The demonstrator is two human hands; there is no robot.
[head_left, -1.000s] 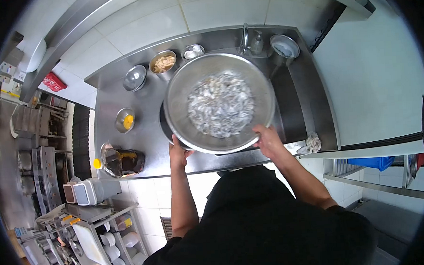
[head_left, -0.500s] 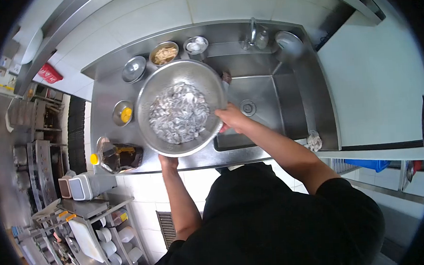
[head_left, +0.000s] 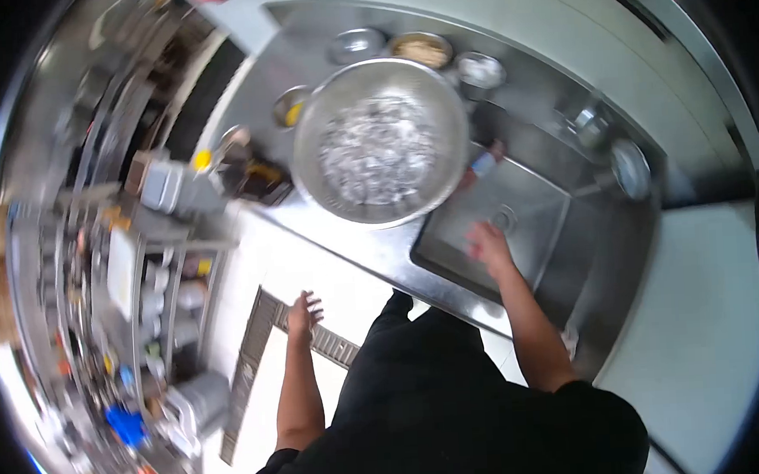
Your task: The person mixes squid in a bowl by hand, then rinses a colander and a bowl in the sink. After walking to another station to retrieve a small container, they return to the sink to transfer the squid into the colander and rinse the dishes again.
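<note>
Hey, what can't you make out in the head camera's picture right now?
In the head view:
Pieces in the big bowl: blurred, so I can't tell one from another.
Right hand: fingers blurred, so I can't say how open it is.
Counter: the patch behind the big bowl is hidden by it.
Bottle: too blurred to read any label.
Tap: blurred, its outline unclear.

From head height, one wide view looks forward and down over the counter [head_left: 386, 255].
</note>
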